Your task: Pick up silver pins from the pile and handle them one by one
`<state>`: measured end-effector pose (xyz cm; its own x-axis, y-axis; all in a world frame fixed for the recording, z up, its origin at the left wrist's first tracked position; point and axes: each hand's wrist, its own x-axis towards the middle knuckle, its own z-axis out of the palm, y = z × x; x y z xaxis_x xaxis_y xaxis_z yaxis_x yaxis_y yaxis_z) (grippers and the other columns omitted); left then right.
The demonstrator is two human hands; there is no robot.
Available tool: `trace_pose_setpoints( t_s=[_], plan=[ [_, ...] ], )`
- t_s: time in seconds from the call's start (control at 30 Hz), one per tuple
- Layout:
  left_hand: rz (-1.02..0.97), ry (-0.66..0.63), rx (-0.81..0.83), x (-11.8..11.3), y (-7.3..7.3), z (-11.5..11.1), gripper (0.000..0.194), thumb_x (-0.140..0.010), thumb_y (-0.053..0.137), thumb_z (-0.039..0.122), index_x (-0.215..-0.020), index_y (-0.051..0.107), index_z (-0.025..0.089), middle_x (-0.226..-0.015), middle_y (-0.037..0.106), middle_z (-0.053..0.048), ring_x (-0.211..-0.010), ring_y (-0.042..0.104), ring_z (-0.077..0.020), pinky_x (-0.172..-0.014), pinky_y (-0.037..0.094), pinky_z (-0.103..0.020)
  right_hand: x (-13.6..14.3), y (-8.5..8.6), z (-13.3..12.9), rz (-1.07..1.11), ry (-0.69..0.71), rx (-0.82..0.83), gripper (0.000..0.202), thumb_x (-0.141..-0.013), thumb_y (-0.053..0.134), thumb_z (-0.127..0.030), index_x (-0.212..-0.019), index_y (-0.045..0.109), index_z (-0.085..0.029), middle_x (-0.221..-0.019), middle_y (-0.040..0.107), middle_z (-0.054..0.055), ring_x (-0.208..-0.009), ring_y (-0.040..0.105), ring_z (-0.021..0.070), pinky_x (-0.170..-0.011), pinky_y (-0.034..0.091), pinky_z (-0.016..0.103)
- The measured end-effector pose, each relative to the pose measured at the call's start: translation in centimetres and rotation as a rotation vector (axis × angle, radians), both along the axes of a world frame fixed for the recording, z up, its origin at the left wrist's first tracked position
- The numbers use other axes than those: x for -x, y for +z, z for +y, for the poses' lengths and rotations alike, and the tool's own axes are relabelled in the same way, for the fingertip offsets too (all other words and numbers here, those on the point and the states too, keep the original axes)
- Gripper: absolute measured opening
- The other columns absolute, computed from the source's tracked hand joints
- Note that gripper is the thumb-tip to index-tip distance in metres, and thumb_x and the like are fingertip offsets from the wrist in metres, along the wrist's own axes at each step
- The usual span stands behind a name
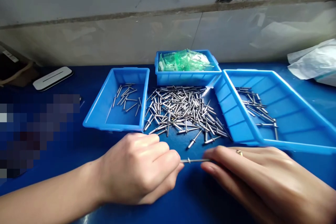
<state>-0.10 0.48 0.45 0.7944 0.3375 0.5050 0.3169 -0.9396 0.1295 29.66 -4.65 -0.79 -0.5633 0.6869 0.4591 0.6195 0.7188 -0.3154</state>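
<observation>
1. Left hand (147, 168): curled into a loose fist, clamped on the left end of a blind rivet (193, 160). Anything else inside the fist: can't tell.
2. Right hand (252, 171): thumb and fingers pinch the rivet's right end. Hands apart, bridged by the part.
3. Rivet sits just above the worktop (194, 196), nearer its front side than the bins; front edge out of frame. Flange shows mid-gap; which end is mandrel, can't tell.
4. Handling, judged by eye: light, stiff, not fragile. Smooth round metal, so likely to roll or slip in a fingertip pinch. Best hold: thumb and finger close beside the flange, which should act as a stop.
5. Rivet pile (181, 108) beyond the hands, strewn between the side bins. Tangled; single pieces at its near edge look easiest to pinch.
6. Left bin (112, 126): few thin fasteners (131, 107), probably screws. Right bin (301, 119): rivets along its left wall.
7. Rear bin (187, 78), toward the worktop's back edge: green plastic bags (189, 61).
</observation>
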Motion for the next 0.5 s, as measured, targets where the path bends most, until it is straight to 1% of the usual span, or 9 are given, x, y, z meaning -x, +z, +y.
trace_pose_setpoints(
  t_s=[0.03, 0.07, 0.1, 0.17, 0.23, 0.27, 0.37, 0.5],
  plan=[
    [0.008, 0.000, -0.003, -0.02, 0.04, 0.03, 0.037, -0.119, 0.069, 0.005, -0.086, 0.072, 0.021, -0.072, 0.070, 0.003, -0.056, 0.060, -0.0165, -0.055, 0.048, -0.038, -0.09, -0.07, 0.04, 0.014, -0.003, 0.026, 0.026, -0.134, 0.061, -0.022, -0.110, 0.063, -0.031, -0.082, 0.082, -0.004, -0.052, 0.069, 0.0154, -0.054, 0.048, 0.032],
    [0.016, 0.000, -0.007, -0.06, 0.08, 0.05, 0.037, -0.119, 0.068, 0.005, -0.085, 0.073, 0.021, -0.072, 0.069, 0.003, -0.056, 0.060, -0.0168, -0.055, 0.048, -0.038, -0.20, -0.14, 0.08, 0.022, 0.009, 0.057, 0.023, -0.134, 0.061, -0.022, -0.112, 0.064, -0.030, -0.085, 0.084, -0.003, -0.054, 0.071, 0.0161, -0.055, 0.050, 0.032],
    [0.023, -0.002, -0.010, -0.10, 0.11, 0.07, 0.037, -0.119, 0.067, 0.005, -0.086, 0.073, 0.021, -0.072, 0.069, 0.003, -0.056, 0.061, -0.0170, -0.056, 0.049, -0.038, -0.33, -0.19, 0.11, 0.021, 0.031, 0.086, 0.024, -0.134, 0.059, -0.021, -0.112, 0.064, -0.030, -0.084, 0.083, -0.003, -0.053, 0.069, 0.0159, -0.054, 0.048, 0.032],
    [0.016, -0.009, -0.010, -0.20, 0.14, 0.11, 0.039, -0.120, 0.065, 0.005, -0.085, 0.074, 0.020, -0.072, 0.070, 0.002, -0.055, 0.061, -0.0169, -0.055, 0.049, -0.038, -0.55, -0.21, 0.16, -0.004, 0.066, 0.121, 0.031, -0.132, 0.055, -0.016, -0.105, 0.058, -0.031, -0.077, 0.072, -0.006, -0.050, 0.059, 0.0139, -0.052, 0.040, 0.032],
    [-0.012, 0.000, -0.005, -0.29, 0.13, 0.15, 0.040, -0.121, 0.061, 0.005, -0.087, 0.075, 0.020, -0.073, 0.072, 0.002, -0.056, 0.062, -0.0162, -0.055, 0.049, -0.036, -0.60, -0.07, 0.21, 0.001, 0.088, 0.116, 0.034, -0.131, 0.054, -0.012, -0.102, 0.053, -0.031, -0.073, 0.061, -0.008, -0.050, 0.051, 0.0124, -0.051, 0.035, 0.032],
    [-0.030, 0.012, -0.003, -0.31, 0.12, 0.16, 0.040, -0.123, 0.059, 0.005, -0.089, 0.077, 0.019, -0.074, 0.074, 0.001, -0.057, 0.063, -0.0158, -0.056, 0.051, -0.035, -0.57, 0.06, 0.23, 0.011, 0.088, 0.102, 0.034, -0.131, 0.053, -0.011, -0.103, 0.052, -0.031, -0.073, 0.059, -0.008, -0.051, 0.050, 0.0121, -0.052, 0.034, 0.032],
    [-0.088, 0.034, -0.023, -0.27, 0.09, 0.19, 0.040, -0.125, 0.059, 0.005, -0.093, 0.079, 0.018, -0.076, 0.078, 0.001, -0.059, 0.068, -0.0152, -0.058, 0.056, -0.031, -0.42, 0.45, 0.28, 0.014, 0.093, 0.069, 0.032, -0.133, 0.050, -0.011, -0.109, 0.053, -0.031, -0.077, 0.060, -0.008, -0.053, 0.053, 0.0129, -0.054, 0.038, 0.031],
    [-0.099, 0.051, -0.048, 0.04, 0.10, 0.28, 0.035, -0.126, 0.063, 0.005, -0.099, 0.082, 0.016, -0.079, 0.082, 0.000, -0.063, 0.078, -0.0157, -0.063, 0.062, -0.028, -0.61, 0.45, 0.17, -0.011, 0.111, 0.110, 0.031, -0.134, 0.049, -0.013, -0.110, 0.055, -0.032, -0.077, 0.060, -0.007, -0.052, 0.056, 0.0145, -0.053, 0.040, 0.032]
  ],
)
